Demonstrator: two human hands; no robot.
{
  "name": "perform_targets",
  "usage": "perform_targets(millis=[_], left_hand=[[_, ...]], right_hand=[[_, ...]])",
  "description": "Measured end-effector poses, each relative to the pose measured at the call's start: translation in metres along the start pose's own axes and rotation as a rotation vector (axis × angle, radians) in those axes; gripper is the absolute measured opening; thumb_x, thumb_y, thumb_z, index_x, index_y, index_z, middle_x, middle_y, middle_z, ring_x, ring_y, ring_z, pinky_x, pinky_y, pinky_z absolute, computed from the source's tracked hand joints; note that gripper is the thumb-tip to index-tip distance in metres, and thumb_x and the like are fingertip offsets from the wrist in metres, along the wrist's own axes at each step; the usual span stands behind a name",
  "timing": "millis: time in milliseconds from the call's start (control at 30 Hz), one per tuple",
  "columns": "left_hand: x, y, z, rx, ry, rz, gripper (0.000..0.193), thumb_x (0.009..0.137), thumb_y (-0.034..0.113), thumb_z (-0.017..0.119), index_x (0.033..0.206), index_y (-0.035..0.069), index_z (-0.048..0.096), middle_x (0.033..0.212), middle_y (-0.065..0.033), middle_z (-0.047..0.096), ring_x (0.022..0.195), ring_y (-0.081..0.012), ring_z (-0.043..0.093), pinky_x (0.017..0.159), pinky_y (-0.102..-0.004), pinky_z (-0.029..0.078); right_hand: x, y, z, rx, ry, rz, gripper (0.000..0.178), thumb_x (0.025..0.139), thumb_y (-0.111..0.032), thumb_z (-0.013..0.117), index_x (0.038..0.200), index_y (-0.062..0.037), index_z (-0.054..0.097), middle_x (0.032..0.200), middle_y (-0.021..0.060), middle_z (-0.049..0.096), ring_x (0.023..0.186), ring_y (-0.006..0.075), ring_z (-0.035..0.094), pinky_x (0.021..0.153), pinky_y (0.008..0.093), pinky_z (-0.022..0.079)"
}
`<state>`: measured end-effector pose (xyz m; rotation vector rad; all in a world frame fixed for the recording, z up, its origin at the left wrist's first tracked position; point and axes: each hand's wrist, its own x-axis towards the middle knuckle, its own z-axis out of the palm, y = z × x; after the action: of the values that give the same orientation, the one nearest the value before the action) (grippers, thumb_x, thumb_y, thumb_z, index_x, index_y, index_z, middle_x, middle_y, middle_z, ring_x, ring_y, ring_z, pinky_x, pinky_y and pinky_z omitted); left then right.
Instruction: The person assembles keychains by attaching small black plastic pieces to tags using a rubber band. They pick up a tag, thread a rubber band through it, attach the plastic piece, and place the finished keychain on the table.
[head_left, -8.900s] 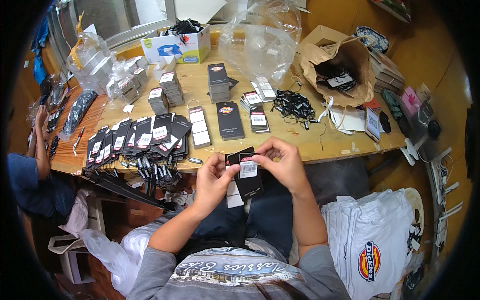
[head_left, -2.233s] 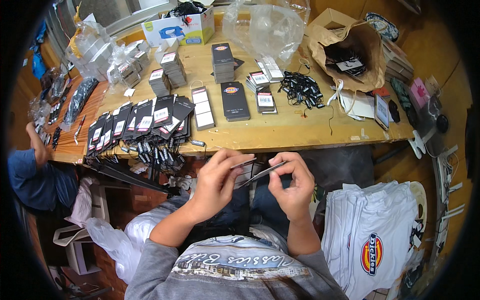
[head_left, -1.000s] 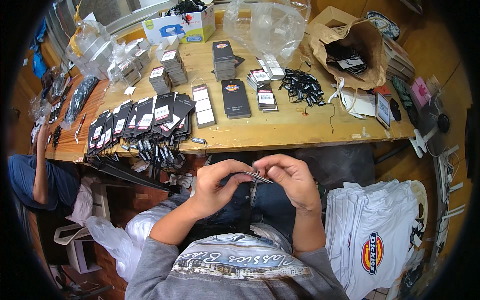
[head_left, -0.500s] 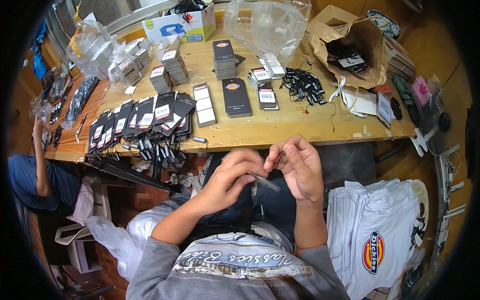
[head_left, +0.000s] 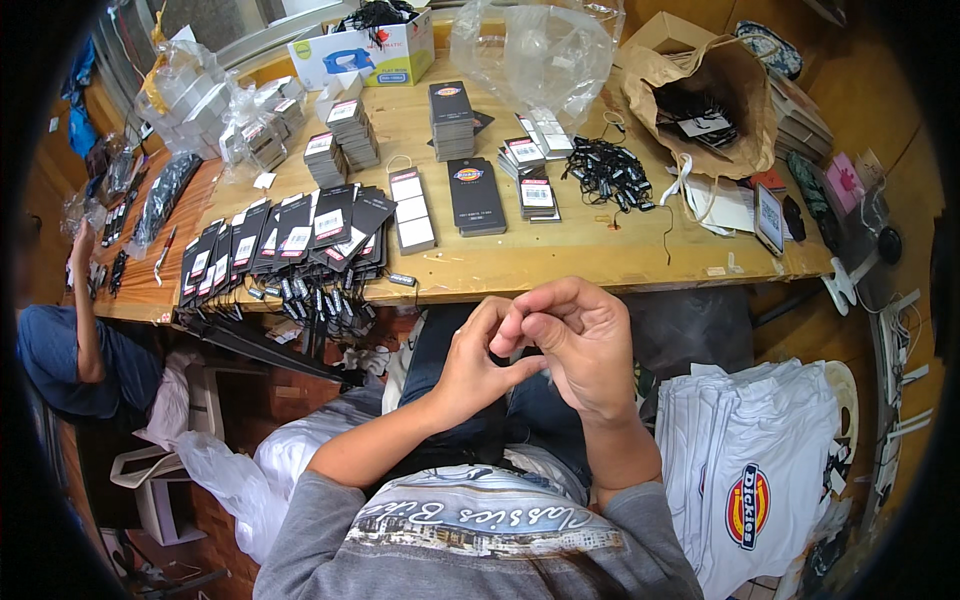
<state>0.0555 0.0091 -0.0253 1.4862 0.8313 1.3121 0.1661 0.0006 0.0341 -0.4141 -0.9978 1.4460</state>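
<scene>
My left hand and my right hand meet in front of the table's near edge, above my lap. Their fingertips are pressed together in a pinch. Whatever they hold is hidden behind the fingers, apart from a small pale bit near the left thumb. On the table just beyond, black hang tags with barcode labels lie fanned out, their black strings hanging over the edge. To their right are a white-panelled tag stack, a black tag stack and a heap of black string loops.
Folded white shirts are piled at my right. A brown paper bag of black tags stands at the back right, near a propped phone. Plastic bags lie at lower left. Another person's arm reaches the table's left end.
Both hands have drawn closer together, the right one turning over toward the left. A clear plastic strip that stuck out below the left fingers is now mostly out of sight.
</scene>
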Motion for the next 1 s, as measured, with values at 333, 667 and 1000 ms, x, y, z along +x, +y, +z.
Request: perform_targets(millis=[333, 667, 1000], left_hand=[[0.0, 0.004, -0.019, -0.617, -0.529, -0.245, 0.043, 0.08, 0.019, 0.056, 0.112, -0.005, 0.042, 0.109, -0.0129, 0.05, 0.1, -0.0201, 0.05, 0.088, -0.0295, 0.036], [-0.01, 0.001, -0.022, -0.404, -0.534, -0.046, 0.059, 0.068, -0.017, 0.046, 0.121, 0.003, 0.029, 0.124, -0.0085, 0.028, 0.111, -0.0175, 0.036, 0.095, -0.0285, 0.027], [0.002, 0.016, -0.022, -0.029, -0.339, 0.356, 0.016, 0.066, -0.004, 0.055, 0.081, 0.001, 0.059, 0.085, -0.0113, 0.052, 0.077, -0.0212, 0.053, 0.066, -0.0283, 0.042]], right_hand=[[0.005, -0.006, -0.014, -0.043, 0.11, -0.167, 0.008, 0.078, 0.001, 0.053, 0.086, 0.002, 0.052, 0.075, 0.0131, 0.059, 0.059, 0.014, 0.057, 0.056, 0.0231, 0.048], [0.005, -0.012, -0.025, -0.143, 0.295, -0.321, 0.01, 0.08, -0.004, 0.054, 0.088, -0.0006, 0.05, 0.075, 0.0129, 0.059, 0.047, 0.0085, 0.048, 0.04, 0.0154, 0.034], [-0.011, -0.009, -0.021, -0.229, 0.265, -0.291, 0.009, 0.076, 0.0, 0.056, 0.084, 0.0011, 0.053, 0.077, 0.0146, 0.06, 0.051, 0.0074, 0.047, 0.046, 0.0167, 0.038]])
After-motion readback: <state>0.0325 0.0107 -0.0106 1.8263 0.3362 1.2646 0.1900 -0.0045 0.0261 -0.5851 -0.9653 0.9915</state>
